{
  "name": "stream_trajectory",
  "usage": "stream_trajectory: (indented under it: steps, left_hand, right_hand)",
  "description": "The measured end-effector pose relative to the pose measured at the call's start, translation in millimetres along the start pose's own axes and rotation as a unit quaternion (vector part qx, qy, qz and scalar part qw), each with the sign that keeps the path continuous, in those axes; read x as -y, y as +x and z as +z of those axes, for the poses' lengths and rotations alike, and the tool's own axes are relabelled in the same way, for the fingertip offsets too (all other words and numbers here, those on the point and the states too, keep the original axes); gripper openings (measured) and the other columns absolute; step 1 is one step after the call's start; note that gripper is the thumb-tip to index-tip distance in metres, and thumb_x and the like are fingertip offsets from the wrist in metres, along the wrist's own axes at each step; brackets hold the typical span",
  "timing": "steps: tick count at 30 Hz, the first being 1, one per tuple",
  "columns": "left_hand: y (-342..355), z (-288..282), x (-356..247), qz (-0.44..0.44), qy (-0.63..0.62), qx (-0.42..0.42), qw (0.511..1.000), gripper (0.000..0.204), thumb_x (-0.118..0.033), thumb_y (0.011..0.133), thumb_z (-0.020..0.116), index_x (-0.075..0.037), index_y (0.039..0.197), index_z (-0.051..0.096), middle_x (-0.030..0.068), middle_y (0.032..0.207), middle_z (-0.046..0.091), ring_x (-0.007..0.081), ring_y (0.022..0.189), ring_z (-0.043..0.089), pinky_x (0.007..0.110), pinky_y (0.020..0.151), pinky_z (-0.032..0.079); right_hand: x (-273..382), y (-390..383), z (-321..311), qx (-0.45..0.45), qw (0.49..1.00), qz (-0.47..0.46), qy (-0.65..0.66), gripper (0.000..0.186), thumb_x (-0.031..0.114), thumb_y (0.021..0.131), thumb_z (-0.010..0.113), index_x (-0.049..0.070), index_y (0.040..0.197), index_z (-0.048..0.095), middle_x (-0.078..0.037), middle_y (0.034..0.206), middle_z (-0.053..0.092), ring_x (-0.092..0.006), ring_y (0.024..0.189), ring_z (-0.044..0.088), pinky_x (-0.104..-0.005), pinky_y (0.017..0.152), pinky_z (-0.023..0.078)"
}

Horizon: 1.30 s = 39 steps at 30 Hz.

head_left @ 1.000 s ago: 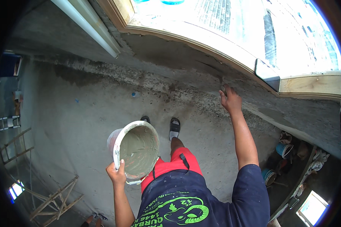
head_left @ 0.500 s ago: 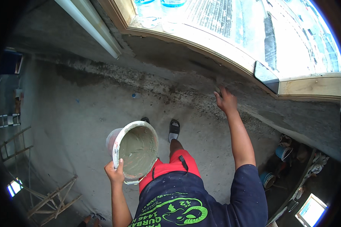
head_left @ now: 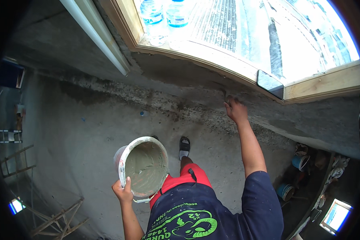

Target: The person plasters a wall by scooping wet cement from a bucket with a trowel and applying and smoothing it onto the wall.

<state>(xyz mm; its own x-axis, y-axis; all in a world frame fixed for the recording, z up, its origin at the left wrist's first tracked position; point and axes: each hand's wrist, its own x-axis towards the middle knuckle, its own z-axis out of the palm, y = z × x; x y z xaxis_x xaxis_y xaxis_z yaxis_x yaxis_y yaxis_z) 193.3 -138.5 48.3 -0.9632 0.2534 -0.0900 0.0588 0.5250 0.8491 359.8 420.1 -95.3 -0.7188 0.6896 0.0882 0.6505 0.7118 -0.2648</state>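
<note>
My left hand (head_left: 123, 192) grips the rim of a pale bucket (head_left: 121, 160) held beside my red shorts, with wet grey mortar (head_left: 145, 170) inside. My right hand (head_left: 237, 108) is raised to the rough grey plaster (head_left: 188, 78) below the window's wooden sill (head_left: 320, 82), fingers closed on a small flat tool, mostly hidden and hard to make out. Above it, a phone (head_left: 270, 84) lies on the sill. Two water bottles (head_left: 177, 16) stand in the bright window, toward its left.
Under me is a concrete floor (head_left: 88, 152), with my sandalled foot (head_left: 184, 146) near the wall's base. A long white tube (head_left: 96, 38) is at upper left. Wooden frames (head_left: 56, 220) stand at lower left. Buckets (head_left: 300, 162) and clutter are at the right.
My right hand has shifted slightly along the plaster. The view has moved a little, so the sill and phone sit further left. The other person's feet at lower left have left view.
</note>
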Motion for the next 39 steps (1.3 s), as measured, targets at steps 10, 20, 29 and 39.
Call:
stream_trajectory:
  steps: [10, 20, 29, 39]
  left_hand:
    - [15.6, -8.6, -11.3, 0.056, -0.053, -0.053, 0.996, 0.026, -0.01, 0.089, 0.068, 0.001, 0.069, 0.056, -0.0038, 0.063, 0.053, 0.0065, 0.063, 0.045, 0.029, 0.056, 0.036]
    - [105.8, -13.8, -13.0, 0.103, -0.129, -0.042, 0.985, 0.014, -0.007, 0.089, 0.067, 0.007, 0.088, 0.069, 0.0007, 0.077, 0.067, 0.0088, 0.071, 0.056, 0.028, 0.068, 0.046]
    - [118.7, 5.8, 4.6, 0.178, -0.125, 0.037, 0.975, 0.012, -0.004, 0.09, 0.066, 0.007, 0.09, 0.071, 0.003, 0.082, 0.07, 0.0096, 0.074, 0.059, 0.028, 0.071, 0.047]
    - [125.3, -1.9, -16.8, 0.177, -0.095, 0.089, 0.976, 0.015, -0.002, 0.087, 0.069, 0.003, 0.074, 0.061, -0.0054, 0.069, 0.052, 0.0072, 0.065, 0.043, 0.028, 0.059, 0.037]
  right_hand:
    - [-18.3, -174.9, 20.5, 0.266, 0.921, 0.285, -0.004, 0.06, 0.044, 0.085, 0.071, 0.006, 0.129, 0.054, -0.026, 0.117, 0.067, -0.0401, 0.11, 0.066, -0.0485, 0.093, 0.053]
    - [107.8, -300.5, 23.7, 0.337, 0.847, 0.403, 0.077, 0.047, 0.036, 0.085, 0.071, 0.005, 0.119, 0.066, -0.021, 0.12, 0.068, -0.0381, 0.116, 0.064, -0.0474, 0.096, 0.052]
    - [159.7, -367.4, 102.0, 0.011, 0.861, 0.435, 0.263, 0.048, 0.028, 0.078, 0.081, -0.001, 0.114, 0.066, -0.023, 0.106, 0.071, -0.0419, 0.103, 0.068, -0.0461, 0.088, 0.054]
    - [243.2, -378.8, 77.9, 0.082, 0.844, 0.406, 0.341, 0.045, 0.034, 0.082, 0.077, 0.006, 0.116, 0.068, -0.02, 0.111, 0.071, -0.0391, 0.108, 0.066, -0.0481, 0.091, 0.052]
